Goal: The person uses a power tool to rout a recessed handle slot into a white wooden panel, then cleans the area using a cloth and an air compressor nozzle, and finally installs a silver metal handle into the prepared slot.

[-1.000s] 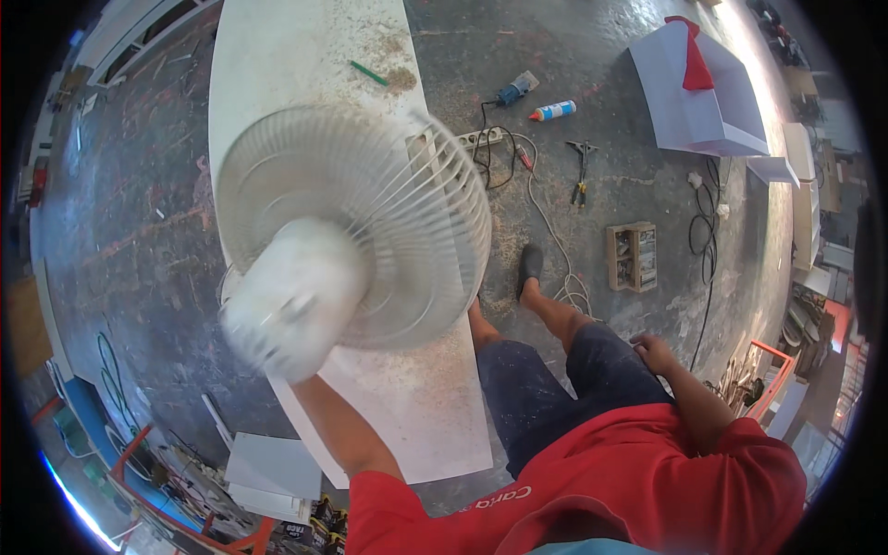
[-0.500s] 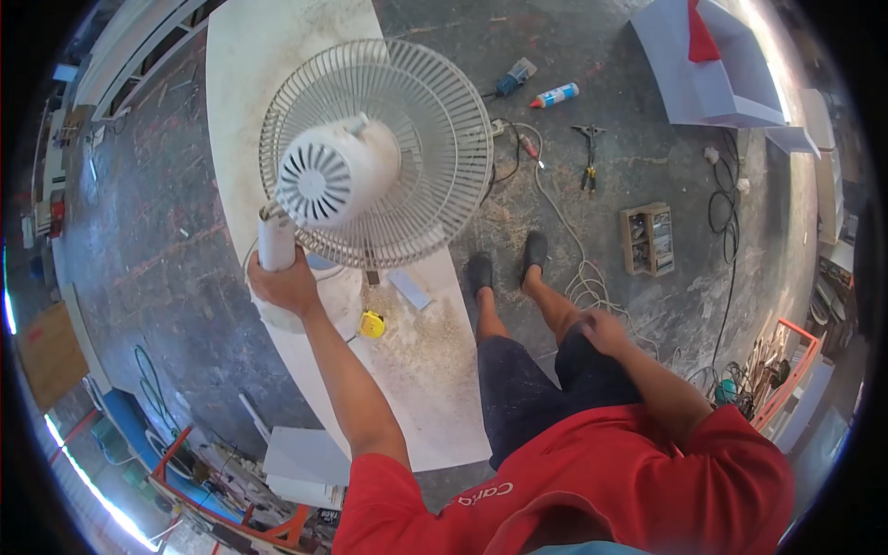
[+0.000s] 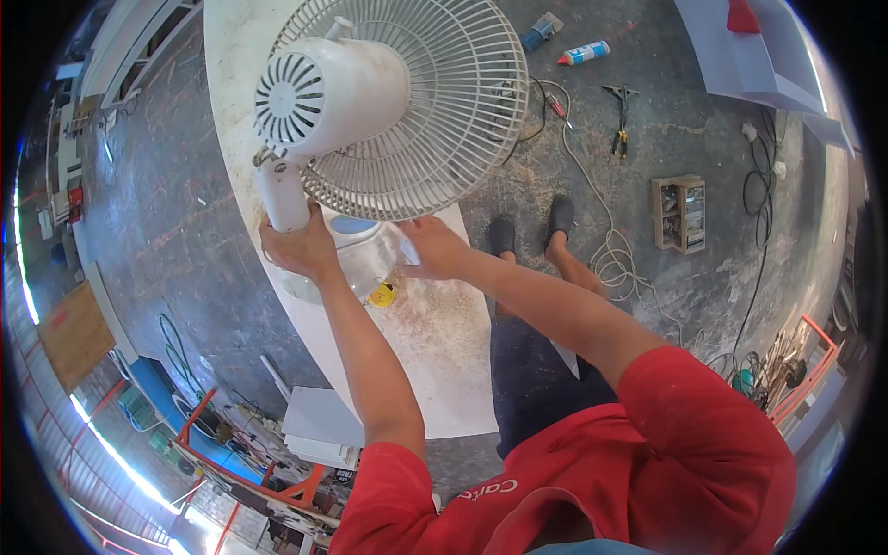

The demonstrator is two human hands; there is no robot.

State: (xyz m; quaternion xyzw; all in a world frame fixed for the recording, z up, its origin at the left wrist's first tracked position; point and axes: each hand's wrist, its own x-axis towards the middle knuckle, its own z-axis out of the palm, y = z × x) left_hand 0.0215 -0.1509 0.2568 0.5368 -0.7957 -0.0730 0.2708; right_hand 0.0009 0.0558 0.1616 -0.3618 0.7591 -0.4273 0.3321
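Note:
A dusty white electric fan point(image 3: 365, 97) stands over the white board point(image 3: 416, 398), its round wire guard facing up and away to the right. My left hand point(image 3: 303, 248) is wrapped round the fan's neck point(image 3: 280, 199), just under the motor housing. Below the guard, my right hand point(image 3: 435, 248) reaches in beside the fan's base point(image 3: 370, 259). Its thumb and fingers lie on either side of a small white rectangular piece point(image 3: 407, 248), mostly covered by the hand. A yellow tape measure point(image 3: 382, 295) lies against the base. The fingertips of my right hand are partly hidden.
Sawdust is scattered over the board and concrete floor. Right of the fan lie a blue power tool point(image 3: 541, 32), a blue-and-white tube point(image 3: 585, 53), a clamp-like tool point(image 3: 620, 120), a coiled cable point(image 3: 615, 264) and a wooden box of small parts point(image 3: 679, 215). A white cabinet point(image 3: 740, 55) stands far right.
My right hand has left my knee and come across to the white piece beside the fan's base. The fan now appears larger and higher in view, my left hand still on its neck.

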